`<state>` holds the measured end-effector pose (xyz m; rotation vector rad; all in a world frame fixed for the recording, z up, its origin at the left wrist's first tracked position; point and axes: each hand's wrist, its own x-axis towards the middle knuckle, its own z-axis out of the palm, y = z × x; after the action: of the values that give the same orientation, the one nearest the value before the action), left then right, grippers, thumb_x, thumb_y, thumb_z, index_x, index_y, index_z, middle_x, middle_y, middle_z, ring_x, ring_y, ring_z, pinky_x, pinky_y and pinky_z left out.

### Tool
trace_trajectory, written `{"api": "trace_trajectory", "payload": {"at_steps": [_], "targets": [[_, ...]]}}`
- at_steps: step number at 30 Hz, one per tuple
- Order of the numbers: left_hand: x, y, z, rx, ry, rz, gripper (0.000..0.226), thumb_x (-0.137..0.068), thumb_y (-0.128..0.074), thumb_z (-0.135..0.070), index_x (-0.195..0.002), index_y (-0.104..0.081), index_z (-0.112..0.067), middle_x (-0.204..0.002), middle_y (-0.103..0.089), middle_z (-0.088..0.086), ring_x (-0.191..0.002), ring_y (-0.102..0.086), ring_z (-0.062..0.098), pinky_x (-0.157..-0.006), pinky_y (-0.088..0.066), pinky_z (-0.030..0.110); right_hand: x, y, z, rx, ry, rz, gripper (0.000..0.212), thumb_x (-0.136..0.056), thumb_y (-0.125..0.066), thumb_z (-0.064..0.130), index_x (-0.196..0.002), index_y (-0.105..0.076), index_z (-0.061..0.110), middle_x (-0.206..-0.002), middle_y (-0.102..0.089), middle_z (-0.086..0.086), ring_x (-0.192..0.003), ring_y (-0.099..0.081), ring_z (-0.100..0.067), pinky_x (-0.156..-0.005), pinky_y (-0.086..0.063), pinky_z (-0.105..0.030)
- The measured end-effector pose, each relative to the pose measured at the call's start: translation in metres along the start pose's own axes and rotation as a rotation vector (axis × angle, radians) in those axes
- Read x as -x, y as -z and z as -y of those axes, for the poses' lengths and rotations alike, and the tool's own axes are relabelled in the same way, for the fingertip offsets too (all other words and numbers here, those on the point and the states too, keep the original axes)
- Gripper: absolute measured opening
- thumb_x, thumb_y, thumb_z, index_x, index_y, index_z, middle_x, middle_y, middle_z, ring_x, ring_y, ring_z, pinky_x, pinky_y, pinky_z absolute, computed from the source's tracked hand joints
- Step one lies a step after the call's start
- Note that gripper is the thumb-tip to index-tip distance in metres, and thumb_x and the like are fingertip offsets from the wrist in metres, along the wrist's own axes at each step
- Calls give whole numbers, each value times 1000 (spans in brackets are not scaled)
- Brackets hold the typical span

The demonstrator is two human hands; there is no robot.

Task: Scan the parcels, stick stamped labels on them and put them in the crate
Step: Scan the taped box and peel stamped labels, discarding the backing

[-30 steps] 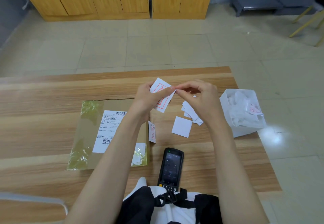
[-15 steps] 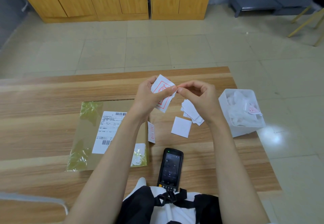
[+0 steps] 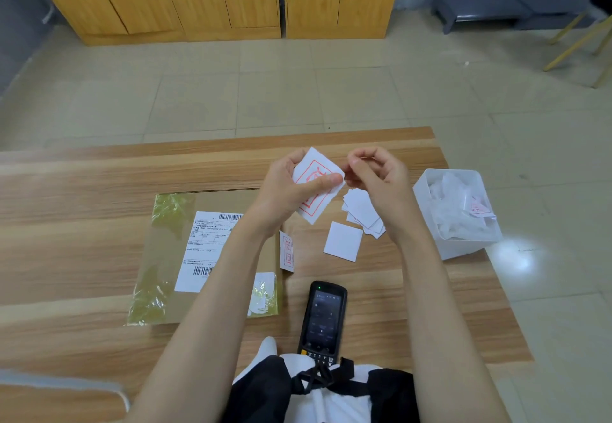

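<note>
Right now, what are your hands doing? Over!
Left hand holds stamped label. Right hand pinches its right corner. Parcel lies flat on table, scanner beside it. Way to parcel looks open.

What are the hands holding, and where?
A red-stamped label: the left hand grips its left side, thumb across the front; the right hand pinches its right corner.

Head view, downward over table
</note>
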<state>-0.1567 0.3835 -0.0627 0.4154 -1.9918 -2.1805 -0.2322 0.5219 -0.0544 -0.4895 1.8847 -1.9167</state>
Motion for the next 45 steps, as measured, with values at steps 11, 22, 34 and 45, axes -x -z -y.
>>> {"api": "trace_trajectory", "payload": {"at_steps": [11,22,34,45], "targets": [[0,2,4,-26,-16,9,17,-79,-72,-20,-90,-61,-13,-75,-69,-6,-66,-64,8,-61,-51,17,3,7,-1,-9,-179,209,17,-92,-58,26,-86,-73,20,-86,-73,2,-86,-67,-10,-83,-51,-25],[1,0,2,-48,-19,94,23,-71,-71,-31,-85,-60,-18,-72,-67,-10,-65,-62,7,-61,-51,18,1,10,-8,-254,-390,258,15,-86,-63,27,-82,-69,13,-75,-63,4,-64,-57,-3,-69,-45,-19],[1,0,2,-67,-17,143,8,-85,-67,-21,-87,-59,-20,-72,-65,-12,-65,-61,5,-58,-48,15,1,7,-21,-542,-488,300,13,-74,-71,28,-77,-76,16,-75,-62,4,-69,-57,-8,-68,-48,-18],[1,-2,-1,-57,-16,141,3,-89,-62,-18,-88,-59,-19,-71,-68,-12,-65,-64,3,-58,-48,14,0,6,-19,-540,-484,302,14,-75,-70,29,-77,-74,16,-71,-61,4,-67,-56,-8,-64,-48,-18]]}}
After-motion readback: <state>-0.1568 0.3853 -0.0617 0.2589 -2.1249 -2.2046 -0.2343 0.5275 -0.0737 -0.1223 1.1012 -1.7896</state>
